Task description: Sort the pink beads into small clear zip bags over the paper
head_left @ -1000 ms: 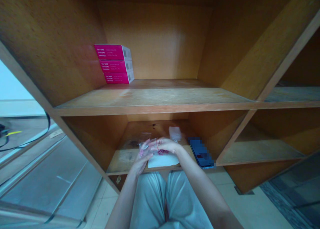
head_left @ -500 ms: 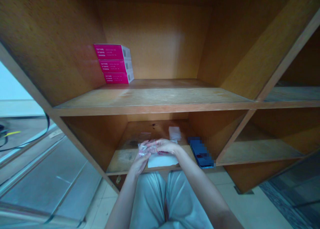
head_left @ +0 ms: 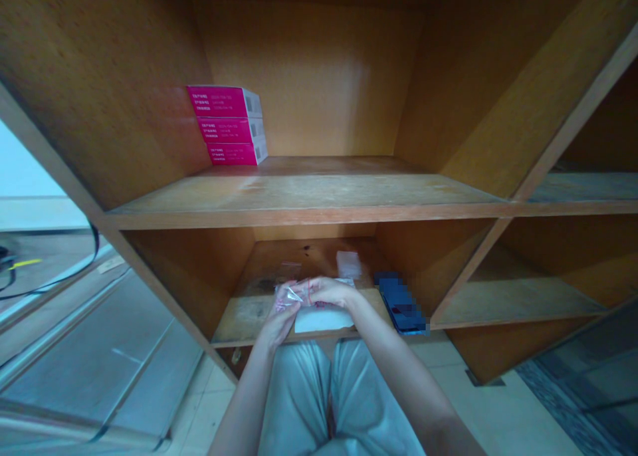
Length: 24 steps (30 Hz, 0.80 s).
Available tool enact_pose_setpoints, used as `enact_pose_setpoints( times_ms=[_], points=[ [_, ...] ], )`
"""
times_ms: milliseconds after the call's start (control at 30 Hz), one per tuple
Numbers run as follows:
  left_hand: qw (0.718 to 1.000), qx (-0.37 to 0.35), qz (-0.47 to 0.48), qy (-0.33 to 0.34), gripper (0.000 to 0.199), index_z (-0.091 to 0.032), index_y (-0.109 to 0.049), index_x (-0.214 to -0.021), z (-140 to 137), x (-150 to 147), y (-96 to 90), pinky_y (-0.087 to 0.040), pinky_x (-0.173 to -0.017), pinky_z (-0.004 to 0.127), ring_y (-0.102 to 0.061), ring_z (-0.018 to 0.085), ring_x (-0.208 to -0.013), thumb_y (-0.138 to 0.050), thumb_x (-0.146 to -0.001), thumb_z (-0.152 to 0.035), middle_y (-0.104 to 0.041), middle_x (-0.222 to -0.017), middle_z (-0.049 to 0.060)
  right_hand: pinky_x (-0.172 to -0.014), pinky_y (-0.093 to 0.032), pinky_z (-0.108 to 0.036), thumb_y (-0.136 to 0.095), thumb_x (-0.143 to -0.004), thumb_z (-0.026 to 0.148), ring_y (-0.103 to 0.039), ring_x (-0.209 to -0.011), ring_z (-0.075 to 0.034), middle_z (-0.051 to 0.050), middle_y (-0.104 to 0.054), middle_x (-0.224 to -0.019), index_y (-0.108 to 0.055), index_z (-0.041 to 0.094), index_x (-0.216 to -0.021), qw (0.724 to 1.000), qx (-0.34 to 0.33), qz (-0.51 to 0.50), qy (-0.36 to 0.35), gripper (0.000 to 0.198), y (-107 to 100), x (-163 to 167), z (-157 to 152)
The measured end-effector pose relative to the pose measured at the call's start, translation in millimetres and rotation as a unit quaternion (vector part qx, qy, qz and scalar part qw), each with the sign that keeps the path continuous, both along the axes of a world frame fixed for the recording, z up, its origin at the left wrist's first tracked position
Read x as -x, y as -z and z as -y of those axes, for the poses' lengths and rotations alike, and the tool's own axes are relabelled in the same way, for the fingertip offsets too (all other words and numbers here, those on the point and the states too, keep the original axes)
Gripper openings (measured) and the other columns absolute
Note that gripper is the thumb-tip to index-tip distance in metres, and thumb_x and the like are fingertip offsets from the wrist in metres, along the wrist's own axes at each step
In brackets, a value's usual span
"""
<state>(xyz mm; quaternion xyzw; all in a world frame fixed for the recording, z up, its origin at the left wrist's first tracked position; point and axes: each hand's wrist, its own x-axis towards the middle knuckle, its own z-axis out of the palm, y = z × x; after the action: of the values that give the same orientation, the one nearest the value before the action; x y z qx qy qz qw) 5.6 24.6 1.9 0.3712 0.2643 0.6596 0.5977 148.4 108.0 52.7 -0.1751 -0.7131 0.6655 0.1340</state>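
Observation:
Over the lower shelf, my left hand (head_left: 278,323) is closed on a crinkled clear plastic bag (head_left: 287,298), with the thumb toward me. My right hand (head_left: 326,291) reaches across from the right, its fingers bent over the same bag. A thin red line crosses near those fingers; I cannot tell whether it belongs to the bag. Whatever lies inside the bag is hidden by the hands and glare. Below the hands is a flat white sheet or pad (head_left: 323,320) at the shelf's front, partly covered by the right hand.
Behind the hands lies a small clear packet (head_left: 349,264). A dark blue, partly blurred flat object (head_left: 400,304) rests at the right. Three stacked pink boxes (head_left: 226,127) stand on the upper shelf (head_left: 319,193), whose front edge overhangs the hands. Glass panels (head_left: 100,349) lean at the left.
The bag's shape and shine shift slightly in my left fingers, and my right hand moves a little to the left. Everything else stays put.

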Motion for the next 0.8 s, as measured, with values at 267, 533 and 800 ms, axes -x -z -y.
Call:
enact_pose_setpoints(
  times_ms=[267,533,800],
  points=[
    [1.0,0.012,0.003,-0.021,0.044,-0.025,-0.05,-0.105,-4.3,1.2,3.5,-0.039,-0.093,0.034,-0.057,0.018,-0.1,-0.069,-0.066,-0.017,-0.062,-0.104,0.003,-0.044,-0.031,-0.015,-0.066,-0.067,0.032,-0.042,-0.05,-0.004,0.001,-0.062,-0.075,-0.062,0.02,-0.106,0.999,0.031,-0.004,0.019,0.041,-10.8,-7.9,7.4],
    [0.998,0.002,0.021,-0.056,0.038,-0.02,-0.052,-0.1,-7.7,0.7,0.4,-0.03,-0.101,0.037,-0.051,0.02,-0.11,-0.069,-0.066,-0.015,-0.061,-0.111,0.006,-0.078,-0.046,-0.033,-0.068,-0.061,0.043,-0.063,-0.079,-0.017,-0.011,-0.066,-0.094,-0.063,0.013,-0.099,0.968,0.123,-0.088,0.199,0.048,-9.4,-27.5,4.5],
    [0.997,0.018,0.023,-0.069,0.036,-0.021,-0.052,-0.099,-7.4,1.2,1.1,-0.034,-0.099,0.034,-0.054,0.018,-0.107,-0.067,-0.067,-0.013,-0.062,-0.11,0.006,-0.086,-0.042,-0.035,-0.031,-0.079,0.046,-0.058,-0.098,-0.02,-0.013,-0.061,-0.107,-0.057,0.014,-0.104,0.818,0.043,-0.176,0.547,0.048,42.2,-14.0,1.9]
  ],
)
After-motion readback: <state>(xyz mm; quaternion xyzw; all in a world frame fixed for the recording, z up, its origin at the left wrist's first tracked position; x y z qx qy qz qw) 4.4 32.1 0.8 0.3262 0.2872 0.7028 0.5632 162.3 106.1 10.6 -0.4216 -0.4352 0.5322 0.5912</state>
